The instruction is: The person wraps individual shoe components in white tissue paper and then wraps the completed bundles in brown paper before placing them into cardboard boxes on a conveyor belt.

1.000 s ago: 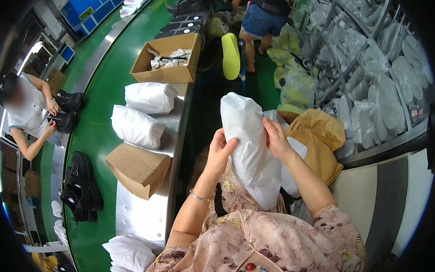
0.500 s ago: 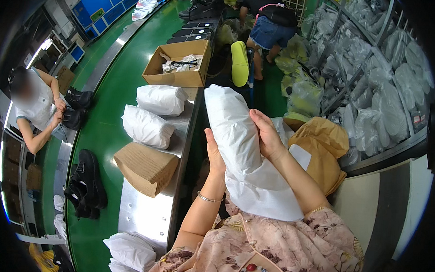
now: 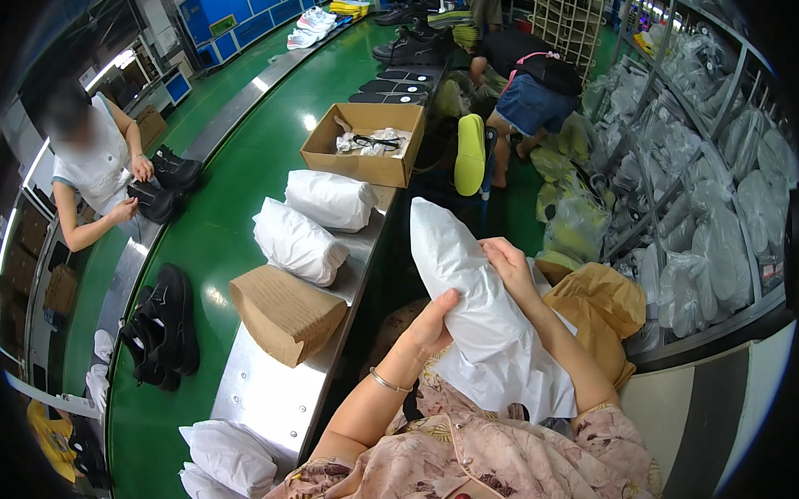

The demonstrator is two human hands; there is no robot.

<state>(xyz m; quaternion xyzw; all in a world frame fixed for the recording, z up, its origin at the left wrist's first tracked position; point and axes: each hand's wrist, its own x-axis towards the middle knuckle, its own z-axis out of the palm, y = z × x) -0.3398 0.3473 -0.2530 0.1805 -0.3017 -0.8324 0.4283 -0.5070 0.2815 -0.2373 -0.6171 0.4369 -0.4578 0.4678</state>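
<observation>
At our ten o'clock, the green, steel-edged bench [image 3: 267, 390] bears a folded brown corrugated-cardboard piece [image 3: 287, 314]. Our left hand [image 3: 430, 324], thumb in front and fingers hidden behind, grips the white paper-wrapped bundle [image 3: 493, 328] at twelve; our right hand [image 3: 511, 267], fingers bent, holds its one-o'clock edge.

Plain white is recorded for the wrapped bundle [image 3: 494, 314] at 4 o'clock and for two wrapped parcels [image 3: 329, 199] at 9 to 10 o'clock. On the blouse [image 3: 533, 456], 5 o'clock, a pale pink ground printed with darker flowers is observed. Brown, finely ribbed with parallel lines, is noted on the corrugated card [image 3: 287, 316], 8 o'clock. Green is shown by the long work surface [image 3: 220, 234], 10 o'clock; lime-yellow by the sole [image 3: 470, 155], 1 o'clock; tan by the paper sack [image 3: 604, 301], 3 o'clock.
</observation>
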